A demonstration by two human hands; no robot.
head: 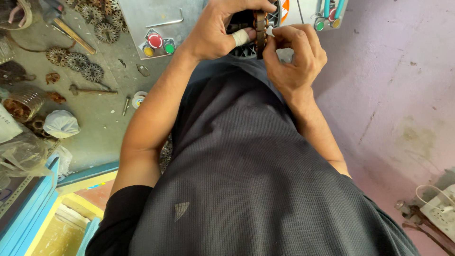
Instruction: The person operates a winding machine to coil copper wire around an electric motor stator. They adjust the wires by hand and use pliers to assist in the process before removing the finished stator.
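A round motor stator [260, 29] with copper windings is held on edge at the top centre. My left hand [215, 28] is wrapped around its left side; the thumb wears a white bandage. My right hand [296, 54] is at its right side, with thumb and forefinger pinching a small white slip [270, 31] against the stator's rim. A grey metal control box [156, 21] with red, green and yellow buttons lies behind the hands.
Several toothed stator cores [78, 61], a hammer [71, 31], a tape roll [138, 99] and a white bag [60, 124] litter the grey floor at left. A blue-and-yellow frame [52, 199] sits lower left. A white power strip [441, 206] lies lower right on the pinkish floor.
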